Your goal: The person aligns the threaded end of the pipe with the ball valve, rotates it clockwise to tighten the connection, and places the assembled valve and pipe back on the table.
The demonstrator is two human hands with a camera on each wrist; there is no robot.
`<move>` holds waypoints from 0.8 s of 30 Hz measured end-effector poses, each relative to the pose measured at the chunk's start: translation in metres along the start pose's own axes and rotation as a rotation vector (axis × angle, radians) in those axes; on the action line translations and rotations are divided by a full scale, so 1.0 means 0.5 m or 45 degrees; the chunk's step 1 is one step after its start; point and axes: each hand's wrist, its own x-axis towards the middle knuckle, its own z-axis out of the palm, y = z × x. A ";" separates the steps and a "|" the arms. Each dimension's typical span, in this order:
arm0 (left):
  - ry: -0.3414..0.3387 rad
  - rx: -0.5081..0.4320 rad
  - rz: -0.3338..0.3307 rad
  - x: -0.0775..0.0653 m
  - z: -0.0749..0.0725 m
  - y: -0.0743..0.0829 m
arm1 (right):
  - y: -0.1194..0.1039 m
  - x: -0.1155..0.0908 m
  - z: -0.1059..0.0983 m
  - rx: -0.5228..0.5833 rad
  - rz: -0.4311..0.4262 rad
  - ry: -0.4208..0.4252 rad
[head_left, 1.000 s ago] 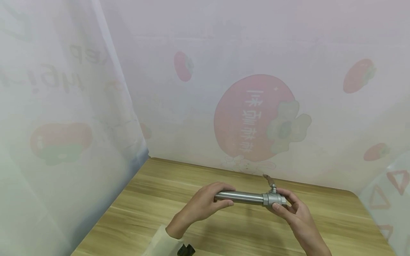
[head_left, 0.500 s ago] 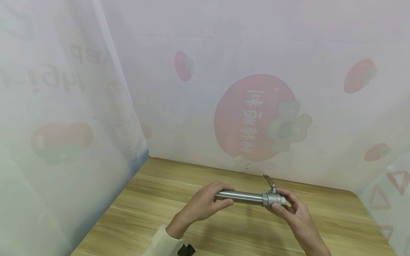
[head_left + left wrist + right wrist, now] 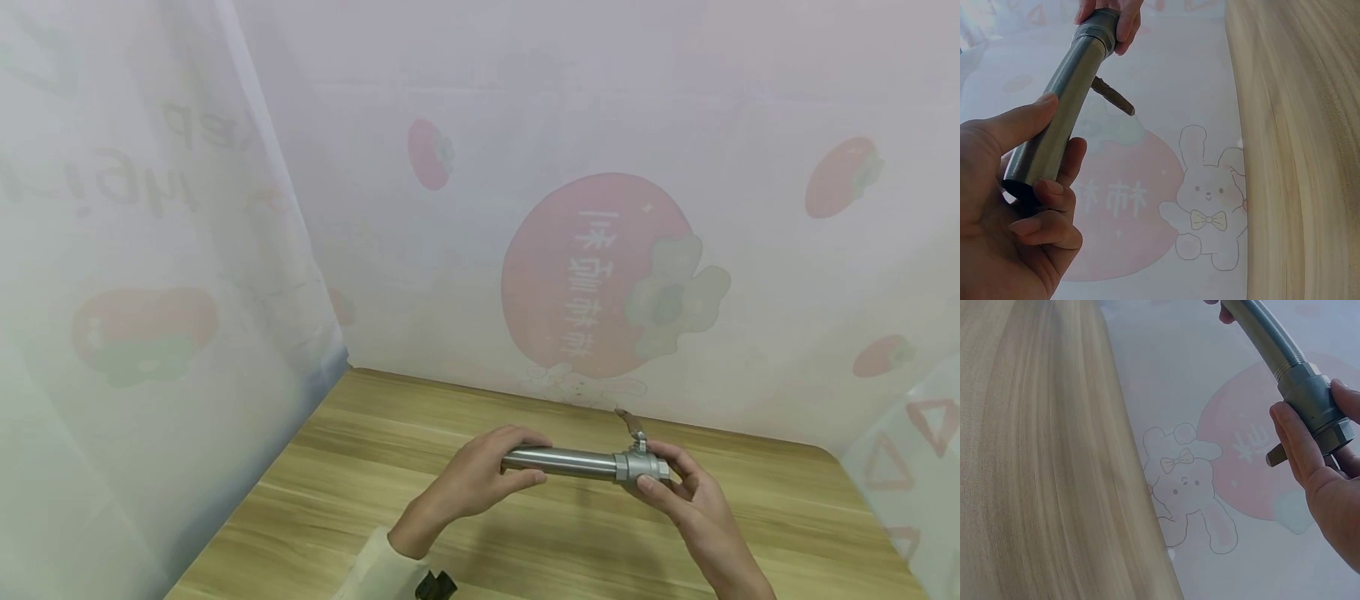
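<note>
Wore a cream sleeve (image 3: 381,571) on the left forearm, at the bottom of the head view, with a small black device (image 3: 435,586) beside the cuff. Held, just beyond, a smooth steel pipe (image 3: 573,462) by its plain end in the left hand (image 3: 476,482), gripped between thumb and curled fingers. Looked, in the left wrist view, onto the pipe's dark end, partly covered by fingertips. Clasped with the right hand (image 3: 693,504) a metal ball valve (image 3: 636,468) at the pipe's other end. Had both hands apart, one at each end, with pipe and valve joined in a straight line between them. Carried the joined piece nearly level, raised above the wood-grain tabletop (image 3: 360,467). Saw thread ridges at the joint in the wrist views, and a hexagonal end (image 3: 664,470) on the valve just beside the right hand. Noticed a brown lever handle (image 3: 628,422) on the valve, pointing up and away at a tilt. Saw a pale side curtain (image 3: 150,250) at the left, and, past the tabletop's far edge, a printed backdrop (image 3: 420,283) with a large red persimmon (image 3: 547,275), a line-drawn rabbit (image 3: 1209,194) with a bow, and smaller persimmons (image 3: 429,157) spread around.
</note>
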 end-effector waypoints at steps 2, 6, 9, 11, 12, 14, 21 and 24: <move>0.002 0.010 0.016 0.001 0.000 -0.001 | -0.001 0.000 0.000 -0.002 0.004 0.003; 0.015 0.027 0.054 0.001 0.001 -0.002 | -0.002 0.000 0.001 -0.005 0.006 0.002; 0.023 0.033 0.068 0.002 0.001 -0.004 | -0.001 0.000 0.001 -0.004 -0.004 -0.005; 0.025 0.039 0.072 0.002 0.002 -0.005 | 0.000 0.000 0.001 -0.001 -0.012 -0.007; 0.024 0.039 0.066 0.002 0.002 -0.005 | 0.000 0.000 0.001 -0.001 -0.015 -0.007; 0.020 0.040 0.052 0.001 0.003 -0.005 | 0.001 0.000 0.001 -0.003 -0.019 -0.005; 0.007 0.039 0.029 0.001 0.002 -0.006 | -0.001 -0.001 0.001 -0.023 0.002 0.011; -0.002 0.026 0.031 0.001 0.002 -0.005 | -0.003 -0.002 0.002 -0.027 -0.007 0.015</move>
